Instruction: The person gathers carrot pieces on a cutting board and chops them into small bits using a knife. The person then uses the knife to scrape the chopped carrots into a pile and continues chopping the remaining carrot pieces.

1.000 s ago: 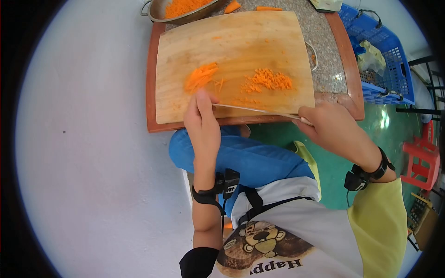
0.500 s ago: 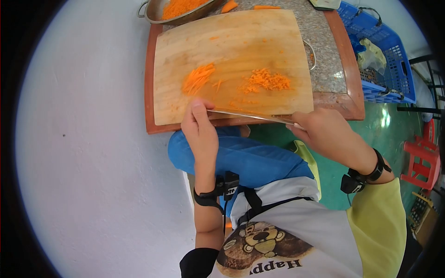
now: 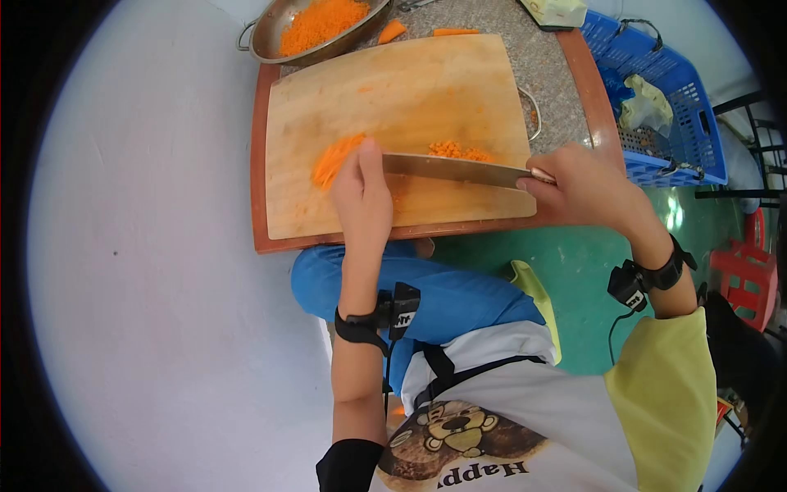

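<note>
My right hand grips the handle of a kitchen knife, whose broad blade reaches leftward over the cutting board. At the blade's far end is my left hand, thumb up and right at the metal. Its fingers are closed and mostly hidden beneath the thumb, beside a pile of carrot strips; I cannot tell what they hold. Finely chopped carrot lies just behind the blade, partly covered by it.
A metal pan of shredded carrot stands behind the board, near carrot pieces. The stone-topped table has a wooden edge. On the right are a blue crate and a red stool.
Both hands and the knife have moved from the board's front edge farther onto it. The blade now shows its flat side, and my left hand has come up against the carrot strips.
</note>
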A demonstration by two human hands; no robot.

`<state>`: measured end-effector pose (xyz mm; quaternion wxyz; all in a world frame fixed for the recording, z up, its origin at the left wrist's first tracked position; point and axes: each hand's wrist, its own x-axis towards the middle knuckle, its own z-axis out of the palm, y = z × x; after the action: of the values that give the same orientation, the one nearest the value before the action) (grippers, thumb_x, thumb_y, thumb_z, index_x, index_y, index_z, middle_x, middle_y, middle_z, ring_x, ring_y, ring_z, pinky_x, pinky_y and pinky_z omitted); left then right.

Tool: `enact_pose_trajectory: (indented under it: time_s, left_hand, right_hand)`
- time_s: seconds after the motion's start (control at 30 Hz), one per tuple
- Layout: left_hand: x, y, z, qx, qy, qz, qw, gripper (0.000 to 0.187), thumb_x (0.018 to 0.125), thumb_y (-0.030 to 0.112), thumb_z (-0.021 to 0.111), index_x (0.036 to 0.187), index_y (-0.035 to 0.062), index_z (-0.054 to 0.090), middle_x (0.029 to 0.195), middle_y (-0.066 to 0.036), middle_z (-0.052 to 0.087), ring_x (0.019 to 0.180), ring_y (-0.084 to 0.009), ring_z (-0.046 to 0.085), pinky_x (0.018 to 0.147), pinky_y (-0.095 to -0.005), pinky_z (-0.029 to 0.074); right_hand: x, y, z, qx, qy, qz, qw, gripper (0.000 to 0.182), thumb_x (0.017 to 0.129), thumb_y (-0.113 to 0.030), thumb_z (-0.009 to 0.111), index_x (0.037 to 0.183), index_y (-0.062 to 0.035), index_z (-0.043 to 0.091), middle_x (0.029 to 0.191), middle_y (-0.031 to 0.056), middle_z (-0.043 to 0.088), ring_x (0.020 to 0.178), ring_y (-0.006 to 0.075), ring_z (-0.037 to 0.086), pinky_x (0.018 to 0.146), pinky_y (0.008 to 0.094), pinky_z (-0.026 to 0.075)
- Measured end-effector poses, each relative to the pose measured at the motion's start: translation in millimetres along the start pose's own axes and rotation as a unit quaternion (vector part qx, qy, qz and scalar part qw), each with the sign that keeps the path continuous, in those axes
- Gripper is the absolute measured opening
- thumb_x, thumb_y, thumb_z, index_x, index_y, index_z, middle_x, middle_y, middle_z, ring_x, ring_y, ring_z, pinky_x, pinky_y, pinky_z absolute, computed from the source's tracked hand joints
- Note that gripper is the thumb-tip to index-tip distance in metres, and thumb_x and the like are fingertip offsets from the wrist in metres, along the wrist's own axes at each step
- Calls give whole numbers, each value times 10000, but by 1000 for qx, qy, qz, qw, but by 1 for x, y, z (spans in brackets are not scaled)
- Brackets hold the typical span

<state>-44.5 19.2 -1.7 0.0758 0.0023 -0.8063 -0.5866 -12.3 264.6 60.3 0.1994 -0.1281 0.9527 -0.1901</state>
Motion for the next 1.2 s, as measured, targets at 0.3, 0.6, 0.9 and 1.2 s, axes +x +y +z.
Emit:
enact_pose_trajectory:
  time_s: [0.3, 0.6, 0.9, 1.2]
  left_hand:
    - [-14, 12, 21, 136, 74, 169, 973, 484, 944, 308, 454, 1317, 9, 379, 1257, -159, 440, 1085, -260, 463, 903, -351, 365]
    - [-53, 0, 63, 330, -120, 201, 914, 918, 842, 631, 421, 1445, 11, 114, 1483, -284, 13, 1374, -439, 3, 1045, -587, 14]
    - [-52, 10, 64, 313, -103, 190, 925, 930, 852, 650, 366, 1439, -14, 86, 1476, -301, -8, 1371, -451, -26, 1035, -614, -9]
    - [-45, 6, 67, 291, -108, 159, 937, 878, 874, 618, 355, 1444, 2, 96, 1477, -297, 2, 1375, -442, -15, 1031, -625, -9]
  right_hand:
    - [-16, 12, -2, 142, 93, -9, 985, 283, 852, -246, 581, 771, 24, 602, 588, 170, 532, 525, 282, 541, 518, 385, 400]
    - [-34, -8, 29, 420, 116, 99, 895, 348, 900, -229, 575, 625, -33, 493, 482, -15, 448, 392, 49, 407, 360, 248, 303]
    - [-37, -4, 43, 490, 128, 97, 857, 343, 923, -240, 547, 654, -37, 480, 478, -19, 448, 356, 61, 432, 331, 226, 322]
    - [-39, -11, 44, 515, 129, 115, 840, 339, 925, -264, 542, 672, -48, 476, 491, -15, 451, 359, 64, 440, 328, 224, 336]
